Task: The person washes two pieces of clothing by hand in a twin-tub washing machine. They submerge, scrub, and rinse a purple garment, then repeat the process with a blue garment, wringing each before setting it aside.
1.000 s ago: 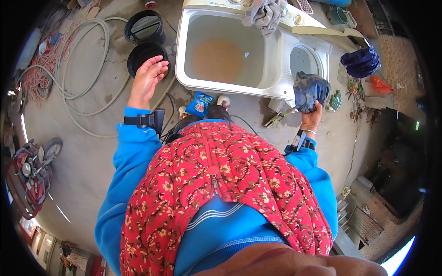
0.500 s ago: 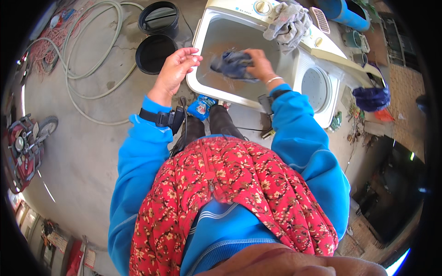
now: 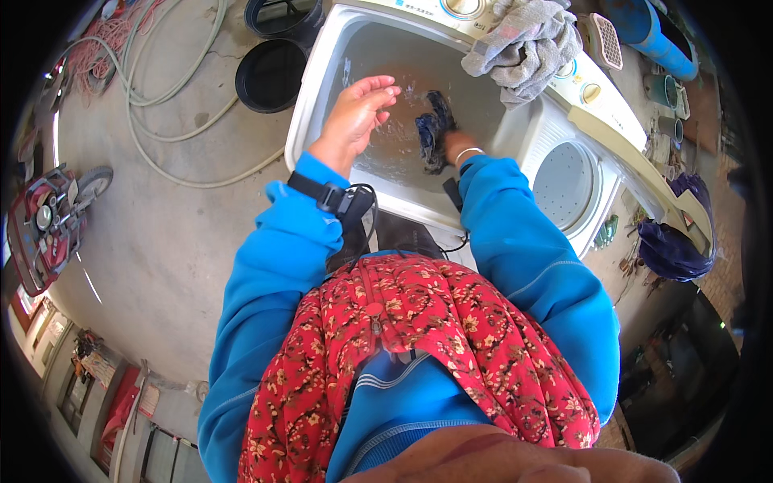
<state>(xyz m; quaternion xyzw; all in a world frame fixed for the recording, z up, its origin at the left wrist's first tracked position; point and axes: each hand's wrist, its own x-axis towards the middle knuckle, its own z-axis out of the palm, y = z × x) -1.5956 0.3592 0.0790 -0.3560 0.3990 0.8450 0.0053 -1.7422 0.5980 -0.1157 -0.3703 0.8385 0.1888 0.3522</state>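
A twin-tub washing machine [image 3: 386,182] stands in front of me, its larger tub holding cloudy water [image 3: 386,60]. Low in that tub, at the water, a wet dark blue cloth [image 3: 433,133] hangs bunched from my right hand [image 3: 456,143]. Those fingers are partly hidden by the cloth and the water. My left hand [image 3: 358,114] is held over the tub's near left side with nothing in it, its fingers loosely bent and apart. A crumpled grey towel [image 3: 527,48] lies on the control panel at the back right of the tub.
Beside the wash tub is the round spin tub [image 3: 565,181], with a raised cream lid [image 3: 636,161] and a dark purple cloth [image 3: 675,249] at its right. Two black buckets [image 3: 270,76] and a coiled hose [image 3: 153,141] are on the floor to the left. A red wheeled machine [image 3: 48,217] stands far left.
My right hand has lowered the dark cloth toward the water. My left hand has moved right, from the tub's left edge to over the tub. The view has shifted slightly.
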